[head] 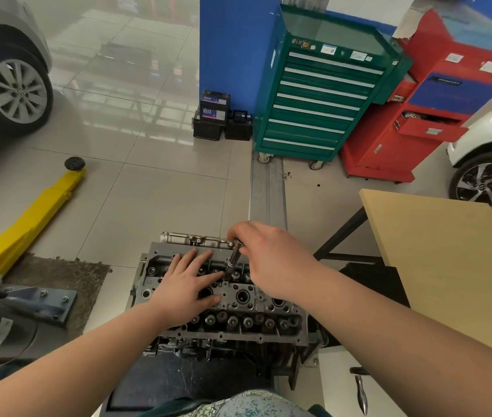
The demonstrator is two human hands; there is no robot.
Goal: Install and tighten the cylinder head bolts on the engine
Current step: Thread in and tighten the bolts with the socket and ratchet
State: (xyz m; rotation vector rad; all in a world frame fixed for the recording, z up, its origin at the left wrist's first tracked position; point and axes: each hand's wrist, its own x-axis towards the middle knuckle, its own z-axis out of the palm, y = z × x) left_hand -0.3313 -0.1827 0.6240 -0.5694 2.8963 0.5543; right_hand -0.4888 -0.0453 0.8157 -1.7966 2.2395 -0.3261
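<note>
The cylinder head (232, 299) sits low in the middle of the view on a stand, its long axis running from nine to three o'clock, valve side up. At one o'clock from it stands a green tool cabinet (323, 97), with a red cabinet (413, 115) beside that; their labels are too small to read. A wooden desk (449, 266) lies at three o'clock. The left hand (192, 284) rests flat on the head, fingers straight and spread. The right hand (272, 260) grips the top of a chrome socket extension (234, 260), which stands nearly upright, tilted toward twelve o'clock, its lower end seated in the head just beside the left fingertips (208, 254). "21" is stamped near the head's nine o'clock end.
</note>
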